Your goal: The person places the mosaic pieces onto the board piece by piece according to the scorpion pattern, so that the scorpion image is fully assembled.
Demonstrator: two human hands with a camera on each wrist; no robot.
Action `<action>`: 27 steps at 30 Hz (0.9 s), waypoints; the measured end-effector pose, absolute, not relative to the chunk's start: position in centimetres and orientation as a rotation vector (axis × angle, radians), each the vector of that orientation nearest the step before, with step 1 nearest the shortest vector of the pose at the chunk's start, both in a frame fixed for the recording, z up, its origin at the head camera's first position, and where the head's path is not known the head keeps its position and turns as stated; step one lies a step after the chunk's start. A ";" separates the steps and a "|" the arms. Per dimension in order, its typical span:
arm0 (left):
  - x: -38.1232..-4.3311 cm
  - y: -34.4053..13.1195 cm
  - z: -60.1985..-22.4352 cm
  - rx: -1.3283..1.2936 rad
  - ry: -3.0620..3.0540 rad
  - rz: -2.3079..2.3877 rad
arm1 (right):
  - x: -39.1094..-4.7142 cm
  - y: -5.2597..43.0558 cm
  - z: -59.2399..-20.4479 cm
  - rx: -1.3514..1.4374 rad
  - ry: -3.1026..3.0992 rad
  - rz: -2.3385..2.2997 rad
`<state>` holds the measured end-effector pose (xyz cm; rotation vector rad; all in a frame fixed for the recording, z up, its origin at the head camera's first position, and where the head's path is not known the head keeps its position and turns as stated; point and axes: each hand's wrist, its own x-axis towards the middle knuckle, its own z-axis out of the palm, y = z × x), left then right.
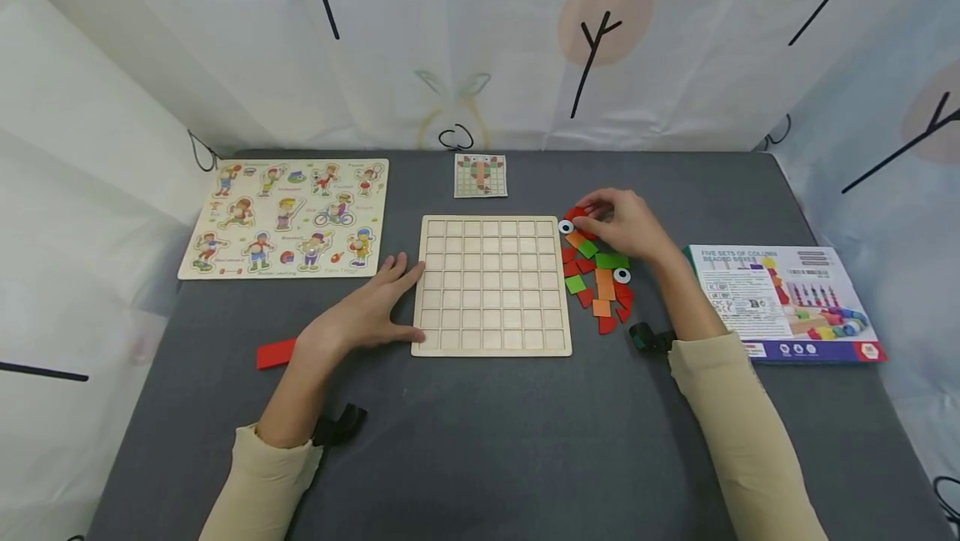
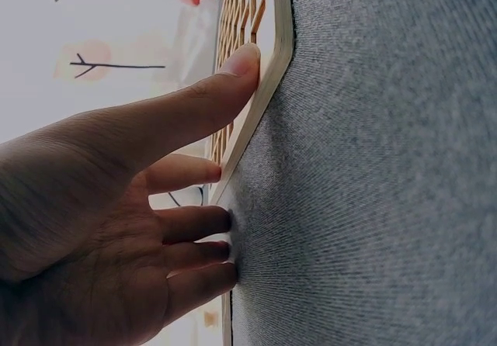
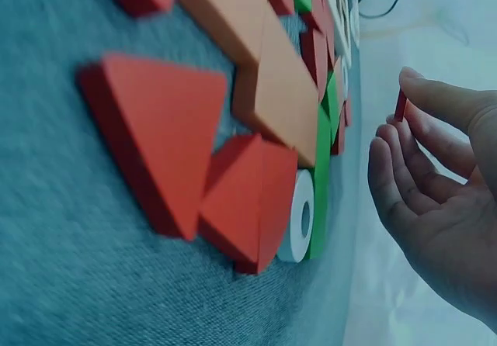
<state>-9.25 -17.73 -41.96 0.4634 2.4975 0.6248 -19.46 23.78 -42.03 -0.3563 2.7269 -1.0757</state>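
My left hand (image 1: 360, 308) rests against the left side of a square wooden grid board (image 1: 491, 353), thumb on its rim near the front corner, fingers spread and fairly straight. Between thumb and fingertips my right hand (image 1: 626, 226) pinches a small red block (image 3: 401, 105), seen edge-on in the right wrist view. Below that hand lies a loose group of flat blocks beside the board's right edge: red wedges (image 3: 159, 136), orange pieces (image 1: 604, 284), green pieces (image 1: 612, 261) and round white eye pieces (image 1: 622, 276). No blocks sit in the board's grid squares.
Behind the board lies a small pattern card (image 1: 481, 176). A picture puzzle board (image 1: 300, 220) with figures is at the back left. A printed box (image 1: 780, 299) lies to the right, near my right forearm. A red rectangular piece (image 1: 275, 353) sits by my left wrist.
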 end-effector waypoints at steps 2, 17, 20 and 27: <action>-9.2 -17.8 -42.0 0.461 2.496 0.623 | -19.1 23.4 -41.9 -0.380 2.717 -1.085; -9.3 -17.8 -42.1 0.467 2.493 0.623 | -16.7 21.3 -41.2 -0.419 2.636 -1.226; -9.3 -17.8 -42.1 0.462 2.488 0.623 | -16.6 21.0 -41.3 -0.459 2.609 -1.259; -9.3 -17.7 -42.2 0.455 2.490 0.624 | -16.8 20.4 -41.5 -0.532 2.596 -1.252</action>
